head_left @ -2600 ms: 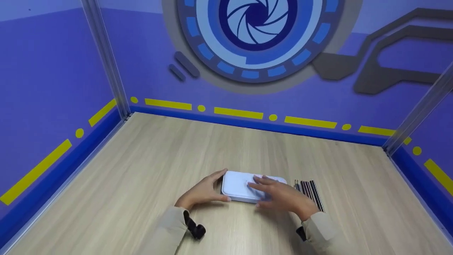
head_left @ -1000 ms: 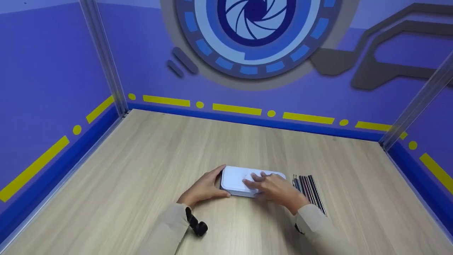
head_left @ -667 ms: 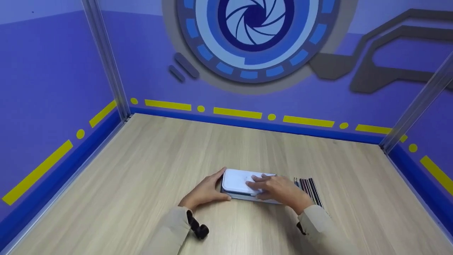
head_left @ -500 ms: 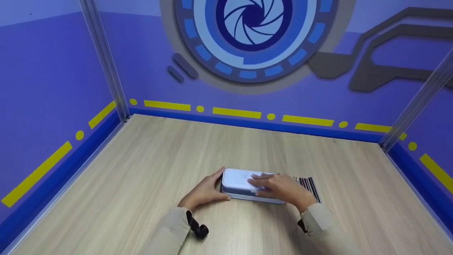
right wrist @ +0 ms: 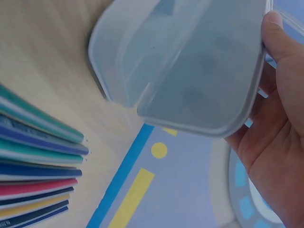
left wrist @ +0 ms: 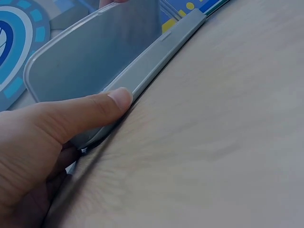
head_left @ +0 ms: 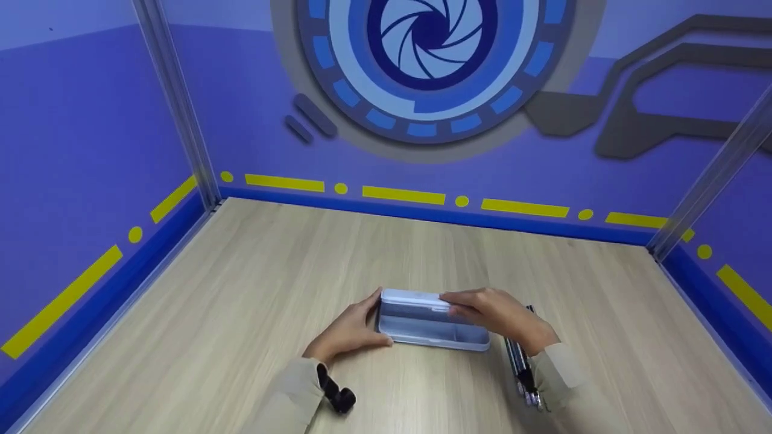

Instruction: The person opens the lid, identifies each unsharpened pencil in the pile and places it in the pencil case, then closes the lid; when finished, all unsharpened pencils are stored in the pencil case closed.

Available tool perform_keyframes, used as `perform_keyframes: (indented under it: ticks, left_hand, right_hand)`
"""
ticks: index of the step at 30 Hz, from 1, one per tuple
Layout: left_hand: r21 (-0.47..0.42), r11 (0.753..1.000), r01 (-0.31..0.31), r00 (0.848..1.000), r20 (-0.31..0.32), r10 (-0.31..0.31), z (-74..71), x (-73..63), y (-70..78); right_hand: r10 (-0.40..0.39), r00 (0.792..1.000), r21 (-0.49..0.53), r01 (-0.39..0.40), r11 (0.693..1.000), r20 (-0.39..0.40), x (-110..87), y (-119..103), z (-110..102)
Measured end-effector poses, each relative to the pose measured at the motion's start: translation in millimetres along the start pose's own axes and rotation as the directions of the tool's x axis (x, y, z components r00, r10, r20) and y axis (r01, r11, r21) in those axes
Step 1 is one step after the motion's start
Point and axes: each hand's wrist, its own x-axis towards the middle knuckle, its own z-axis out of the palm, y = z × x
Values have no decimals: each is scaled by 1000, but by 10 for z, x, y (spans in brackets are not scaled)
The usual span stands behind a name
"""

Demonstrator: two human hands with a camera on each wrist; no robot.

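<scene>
Lifting right hand (head_left: 497, 312): pinches the lid (head_left: 410, 296) between thumb and fingers.
Left hand (head_left: 344, 333): grips the left end of the pale case (head_left: 431, 344), thumb on its front rim.
Lid: closed moments ago, now raised from the front, so the inside looks reachable (my judgement).
Pale case: sits between the hands on the table (head_left: 289, 259).
Pencils (right wrist: 40, 169): lie side by side, just right of the case, partly hidden by the right sleeve (head_left: 561, 371).
Lettering (right wrist: 5, 223): small print on a dark pencil, too blurred to read; no brand legible.
</scene>
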Motion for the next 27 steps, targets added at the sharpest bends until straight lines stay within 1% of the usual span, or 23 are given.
perform_keyframes:
  ticks: [7, 12, 17, 20, 23, 25, 27]
  left_hand:
    - [0, 1000, 6, 1000, -5, -6, 6, 0, 14]
    - [3, 1000, 9, 1000, 0, -9, 5, -4, 8]
    - [7, 1000, -11, 1000, 4, 11, 17, -16, -8]
    - [3, 1000, -22, 1000, 4, 22, 20, -16, -16]
    - [-4, 1000, -22, 1000, 1, 22, 14, -12, -17]
    - [-6, 1000, -21, 1000, -2, 21, 9, -8, -17]
    - [-11, 1000, -13, 1000, 0, 13, 4, -6, -15]
  right_hand:
    - [34, 999, 55, -32, 998, -34, -69, 111, -123]
    - [48, 998, 81, -44, 996, -43, -117, 206, -183]
    - [102, 993, 126, -95, 987, -54, -165, 264, -195]
    - [149, 987, 164, -137, 977, -63, -170, 283, -192]
    - [182, 978, 198, -160, 967, -99, -161, 298, -179]
    - [214, 968, 222, -183, 958, -129, -153, 303, -168]
    - [258, 953, 245, -216, 945, -157, -146, 307, -153]
